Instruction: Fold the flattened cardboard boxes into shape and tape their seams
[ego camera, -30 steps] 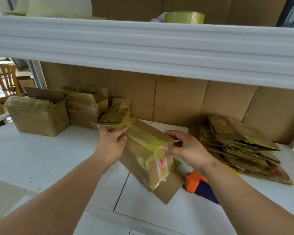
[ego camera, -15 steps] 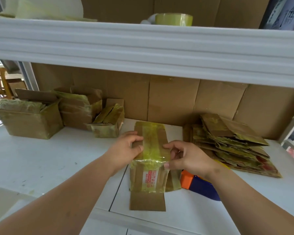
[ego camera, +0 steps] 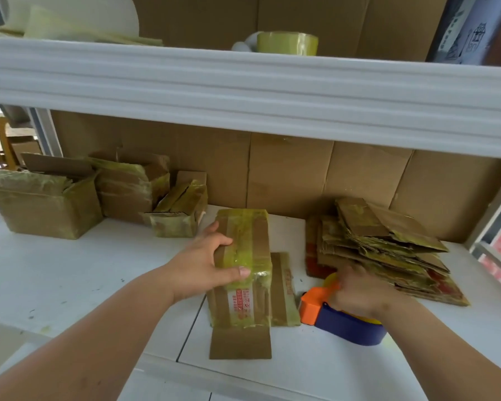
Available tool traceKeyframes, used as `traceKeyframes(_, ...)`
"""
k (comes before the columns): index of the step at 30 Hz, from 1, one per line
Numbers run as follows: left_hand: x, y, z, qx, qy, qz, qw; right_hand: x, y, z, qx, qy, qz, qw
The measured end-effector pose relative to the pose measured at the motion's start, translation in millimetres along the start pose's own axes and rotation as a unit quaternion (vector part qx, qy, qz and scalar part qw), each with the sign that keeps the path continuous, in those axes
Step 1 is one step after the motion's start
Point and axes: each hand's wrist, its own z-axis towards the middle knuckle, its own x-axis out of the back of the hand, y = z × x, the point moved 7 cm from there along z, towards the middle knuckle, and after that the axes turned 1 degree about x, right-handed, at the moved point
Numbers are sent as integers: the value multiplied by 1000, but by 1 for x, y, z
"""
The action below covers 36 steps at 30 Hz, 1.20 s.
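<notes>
A small cardboard box (ego camera: 248, 235), folded into shape and wrapped in yellowish tape, stands on the white shelf surface (ego camera: 70, 270) with its flaps lying flat at the front and right. My left hand (ego camera: 206, 263) grips its near left edge, thumb on top. My right hand (ego camera: 359, 293), blurred by motion, lies over the orange and blue tape dispenser (ego camera: 344, 327) just right of the box; its grip cannot be made out. A stack of flattened boxes (ego camera: 388, 244) lies behind the dispenser.
Three folded taped boxes (ego camera: 47, 204) (ego camera: 128, 186) (ego camera: 180, 215) sit at the back left. An upper shelf beam (ego camera: 243, 88) hangs low overhead, with a yellow tape roll (ego camera: 287, 43) on it. Cardboard sheets line the back wall.
The box was turned and set down square on the shelf. My right hand has left the box and moved right onto the tape dispenser. My left hand stays on the box.
</notes>
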Motion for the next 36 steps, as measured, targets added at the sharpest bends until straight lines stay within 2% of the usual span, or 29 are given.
traceKeyframes(3,3,10,-5,-27,62,69,995,-15,8,-7,-10,-58,-92,994)
traceKeyframes(7,1,19,-9,-36,73,94,992,-32,19,-7,11,-68,-99,993)
traceKeyframes(11,-8,26,-8,-43,41,140,988,-26,31,-5,53,-56,-42,996)
traceKeyframes(14,-17,34,-6,-35,15,161,986,0,42,-5,56,-35,94,993)
traceKeyframes(16,-24,41,-4,-39,10,182,983,17,39,-14,76,-14,197,977)
traceKeyframes(18,-25,45,-4,-30,15,133,991,28,30,-24,111,-2,260,959)
traceKeyframes(19,-24,47,-5,-19,21,82,996,31,23,-28,129,1,271,954)
traceKeyframes(21,-20,53,-8,-23,45,67,997,36,10,-36,165,4,274,947)
traceKeyframes(23,-10,55,-9,-17,95,158,983,40,-2,-39,195,6,277,941)
traceKeyframes(25,-3,59,-11,-26,137,180,974,43,-11,-41,222,7,271,937)
traceKeyframes(30,-4,68,-21,-34,86,6,996,53,-24,-46,256,7,273,927)
traceKeyframes(33,-4,81,-32,-50,63,-124,989,57,-29,-49,267,5,280,922)
traceKeyframes(36,0,89,-35,-61,57,-135,987,63,-35,-56,279,2,271,921)
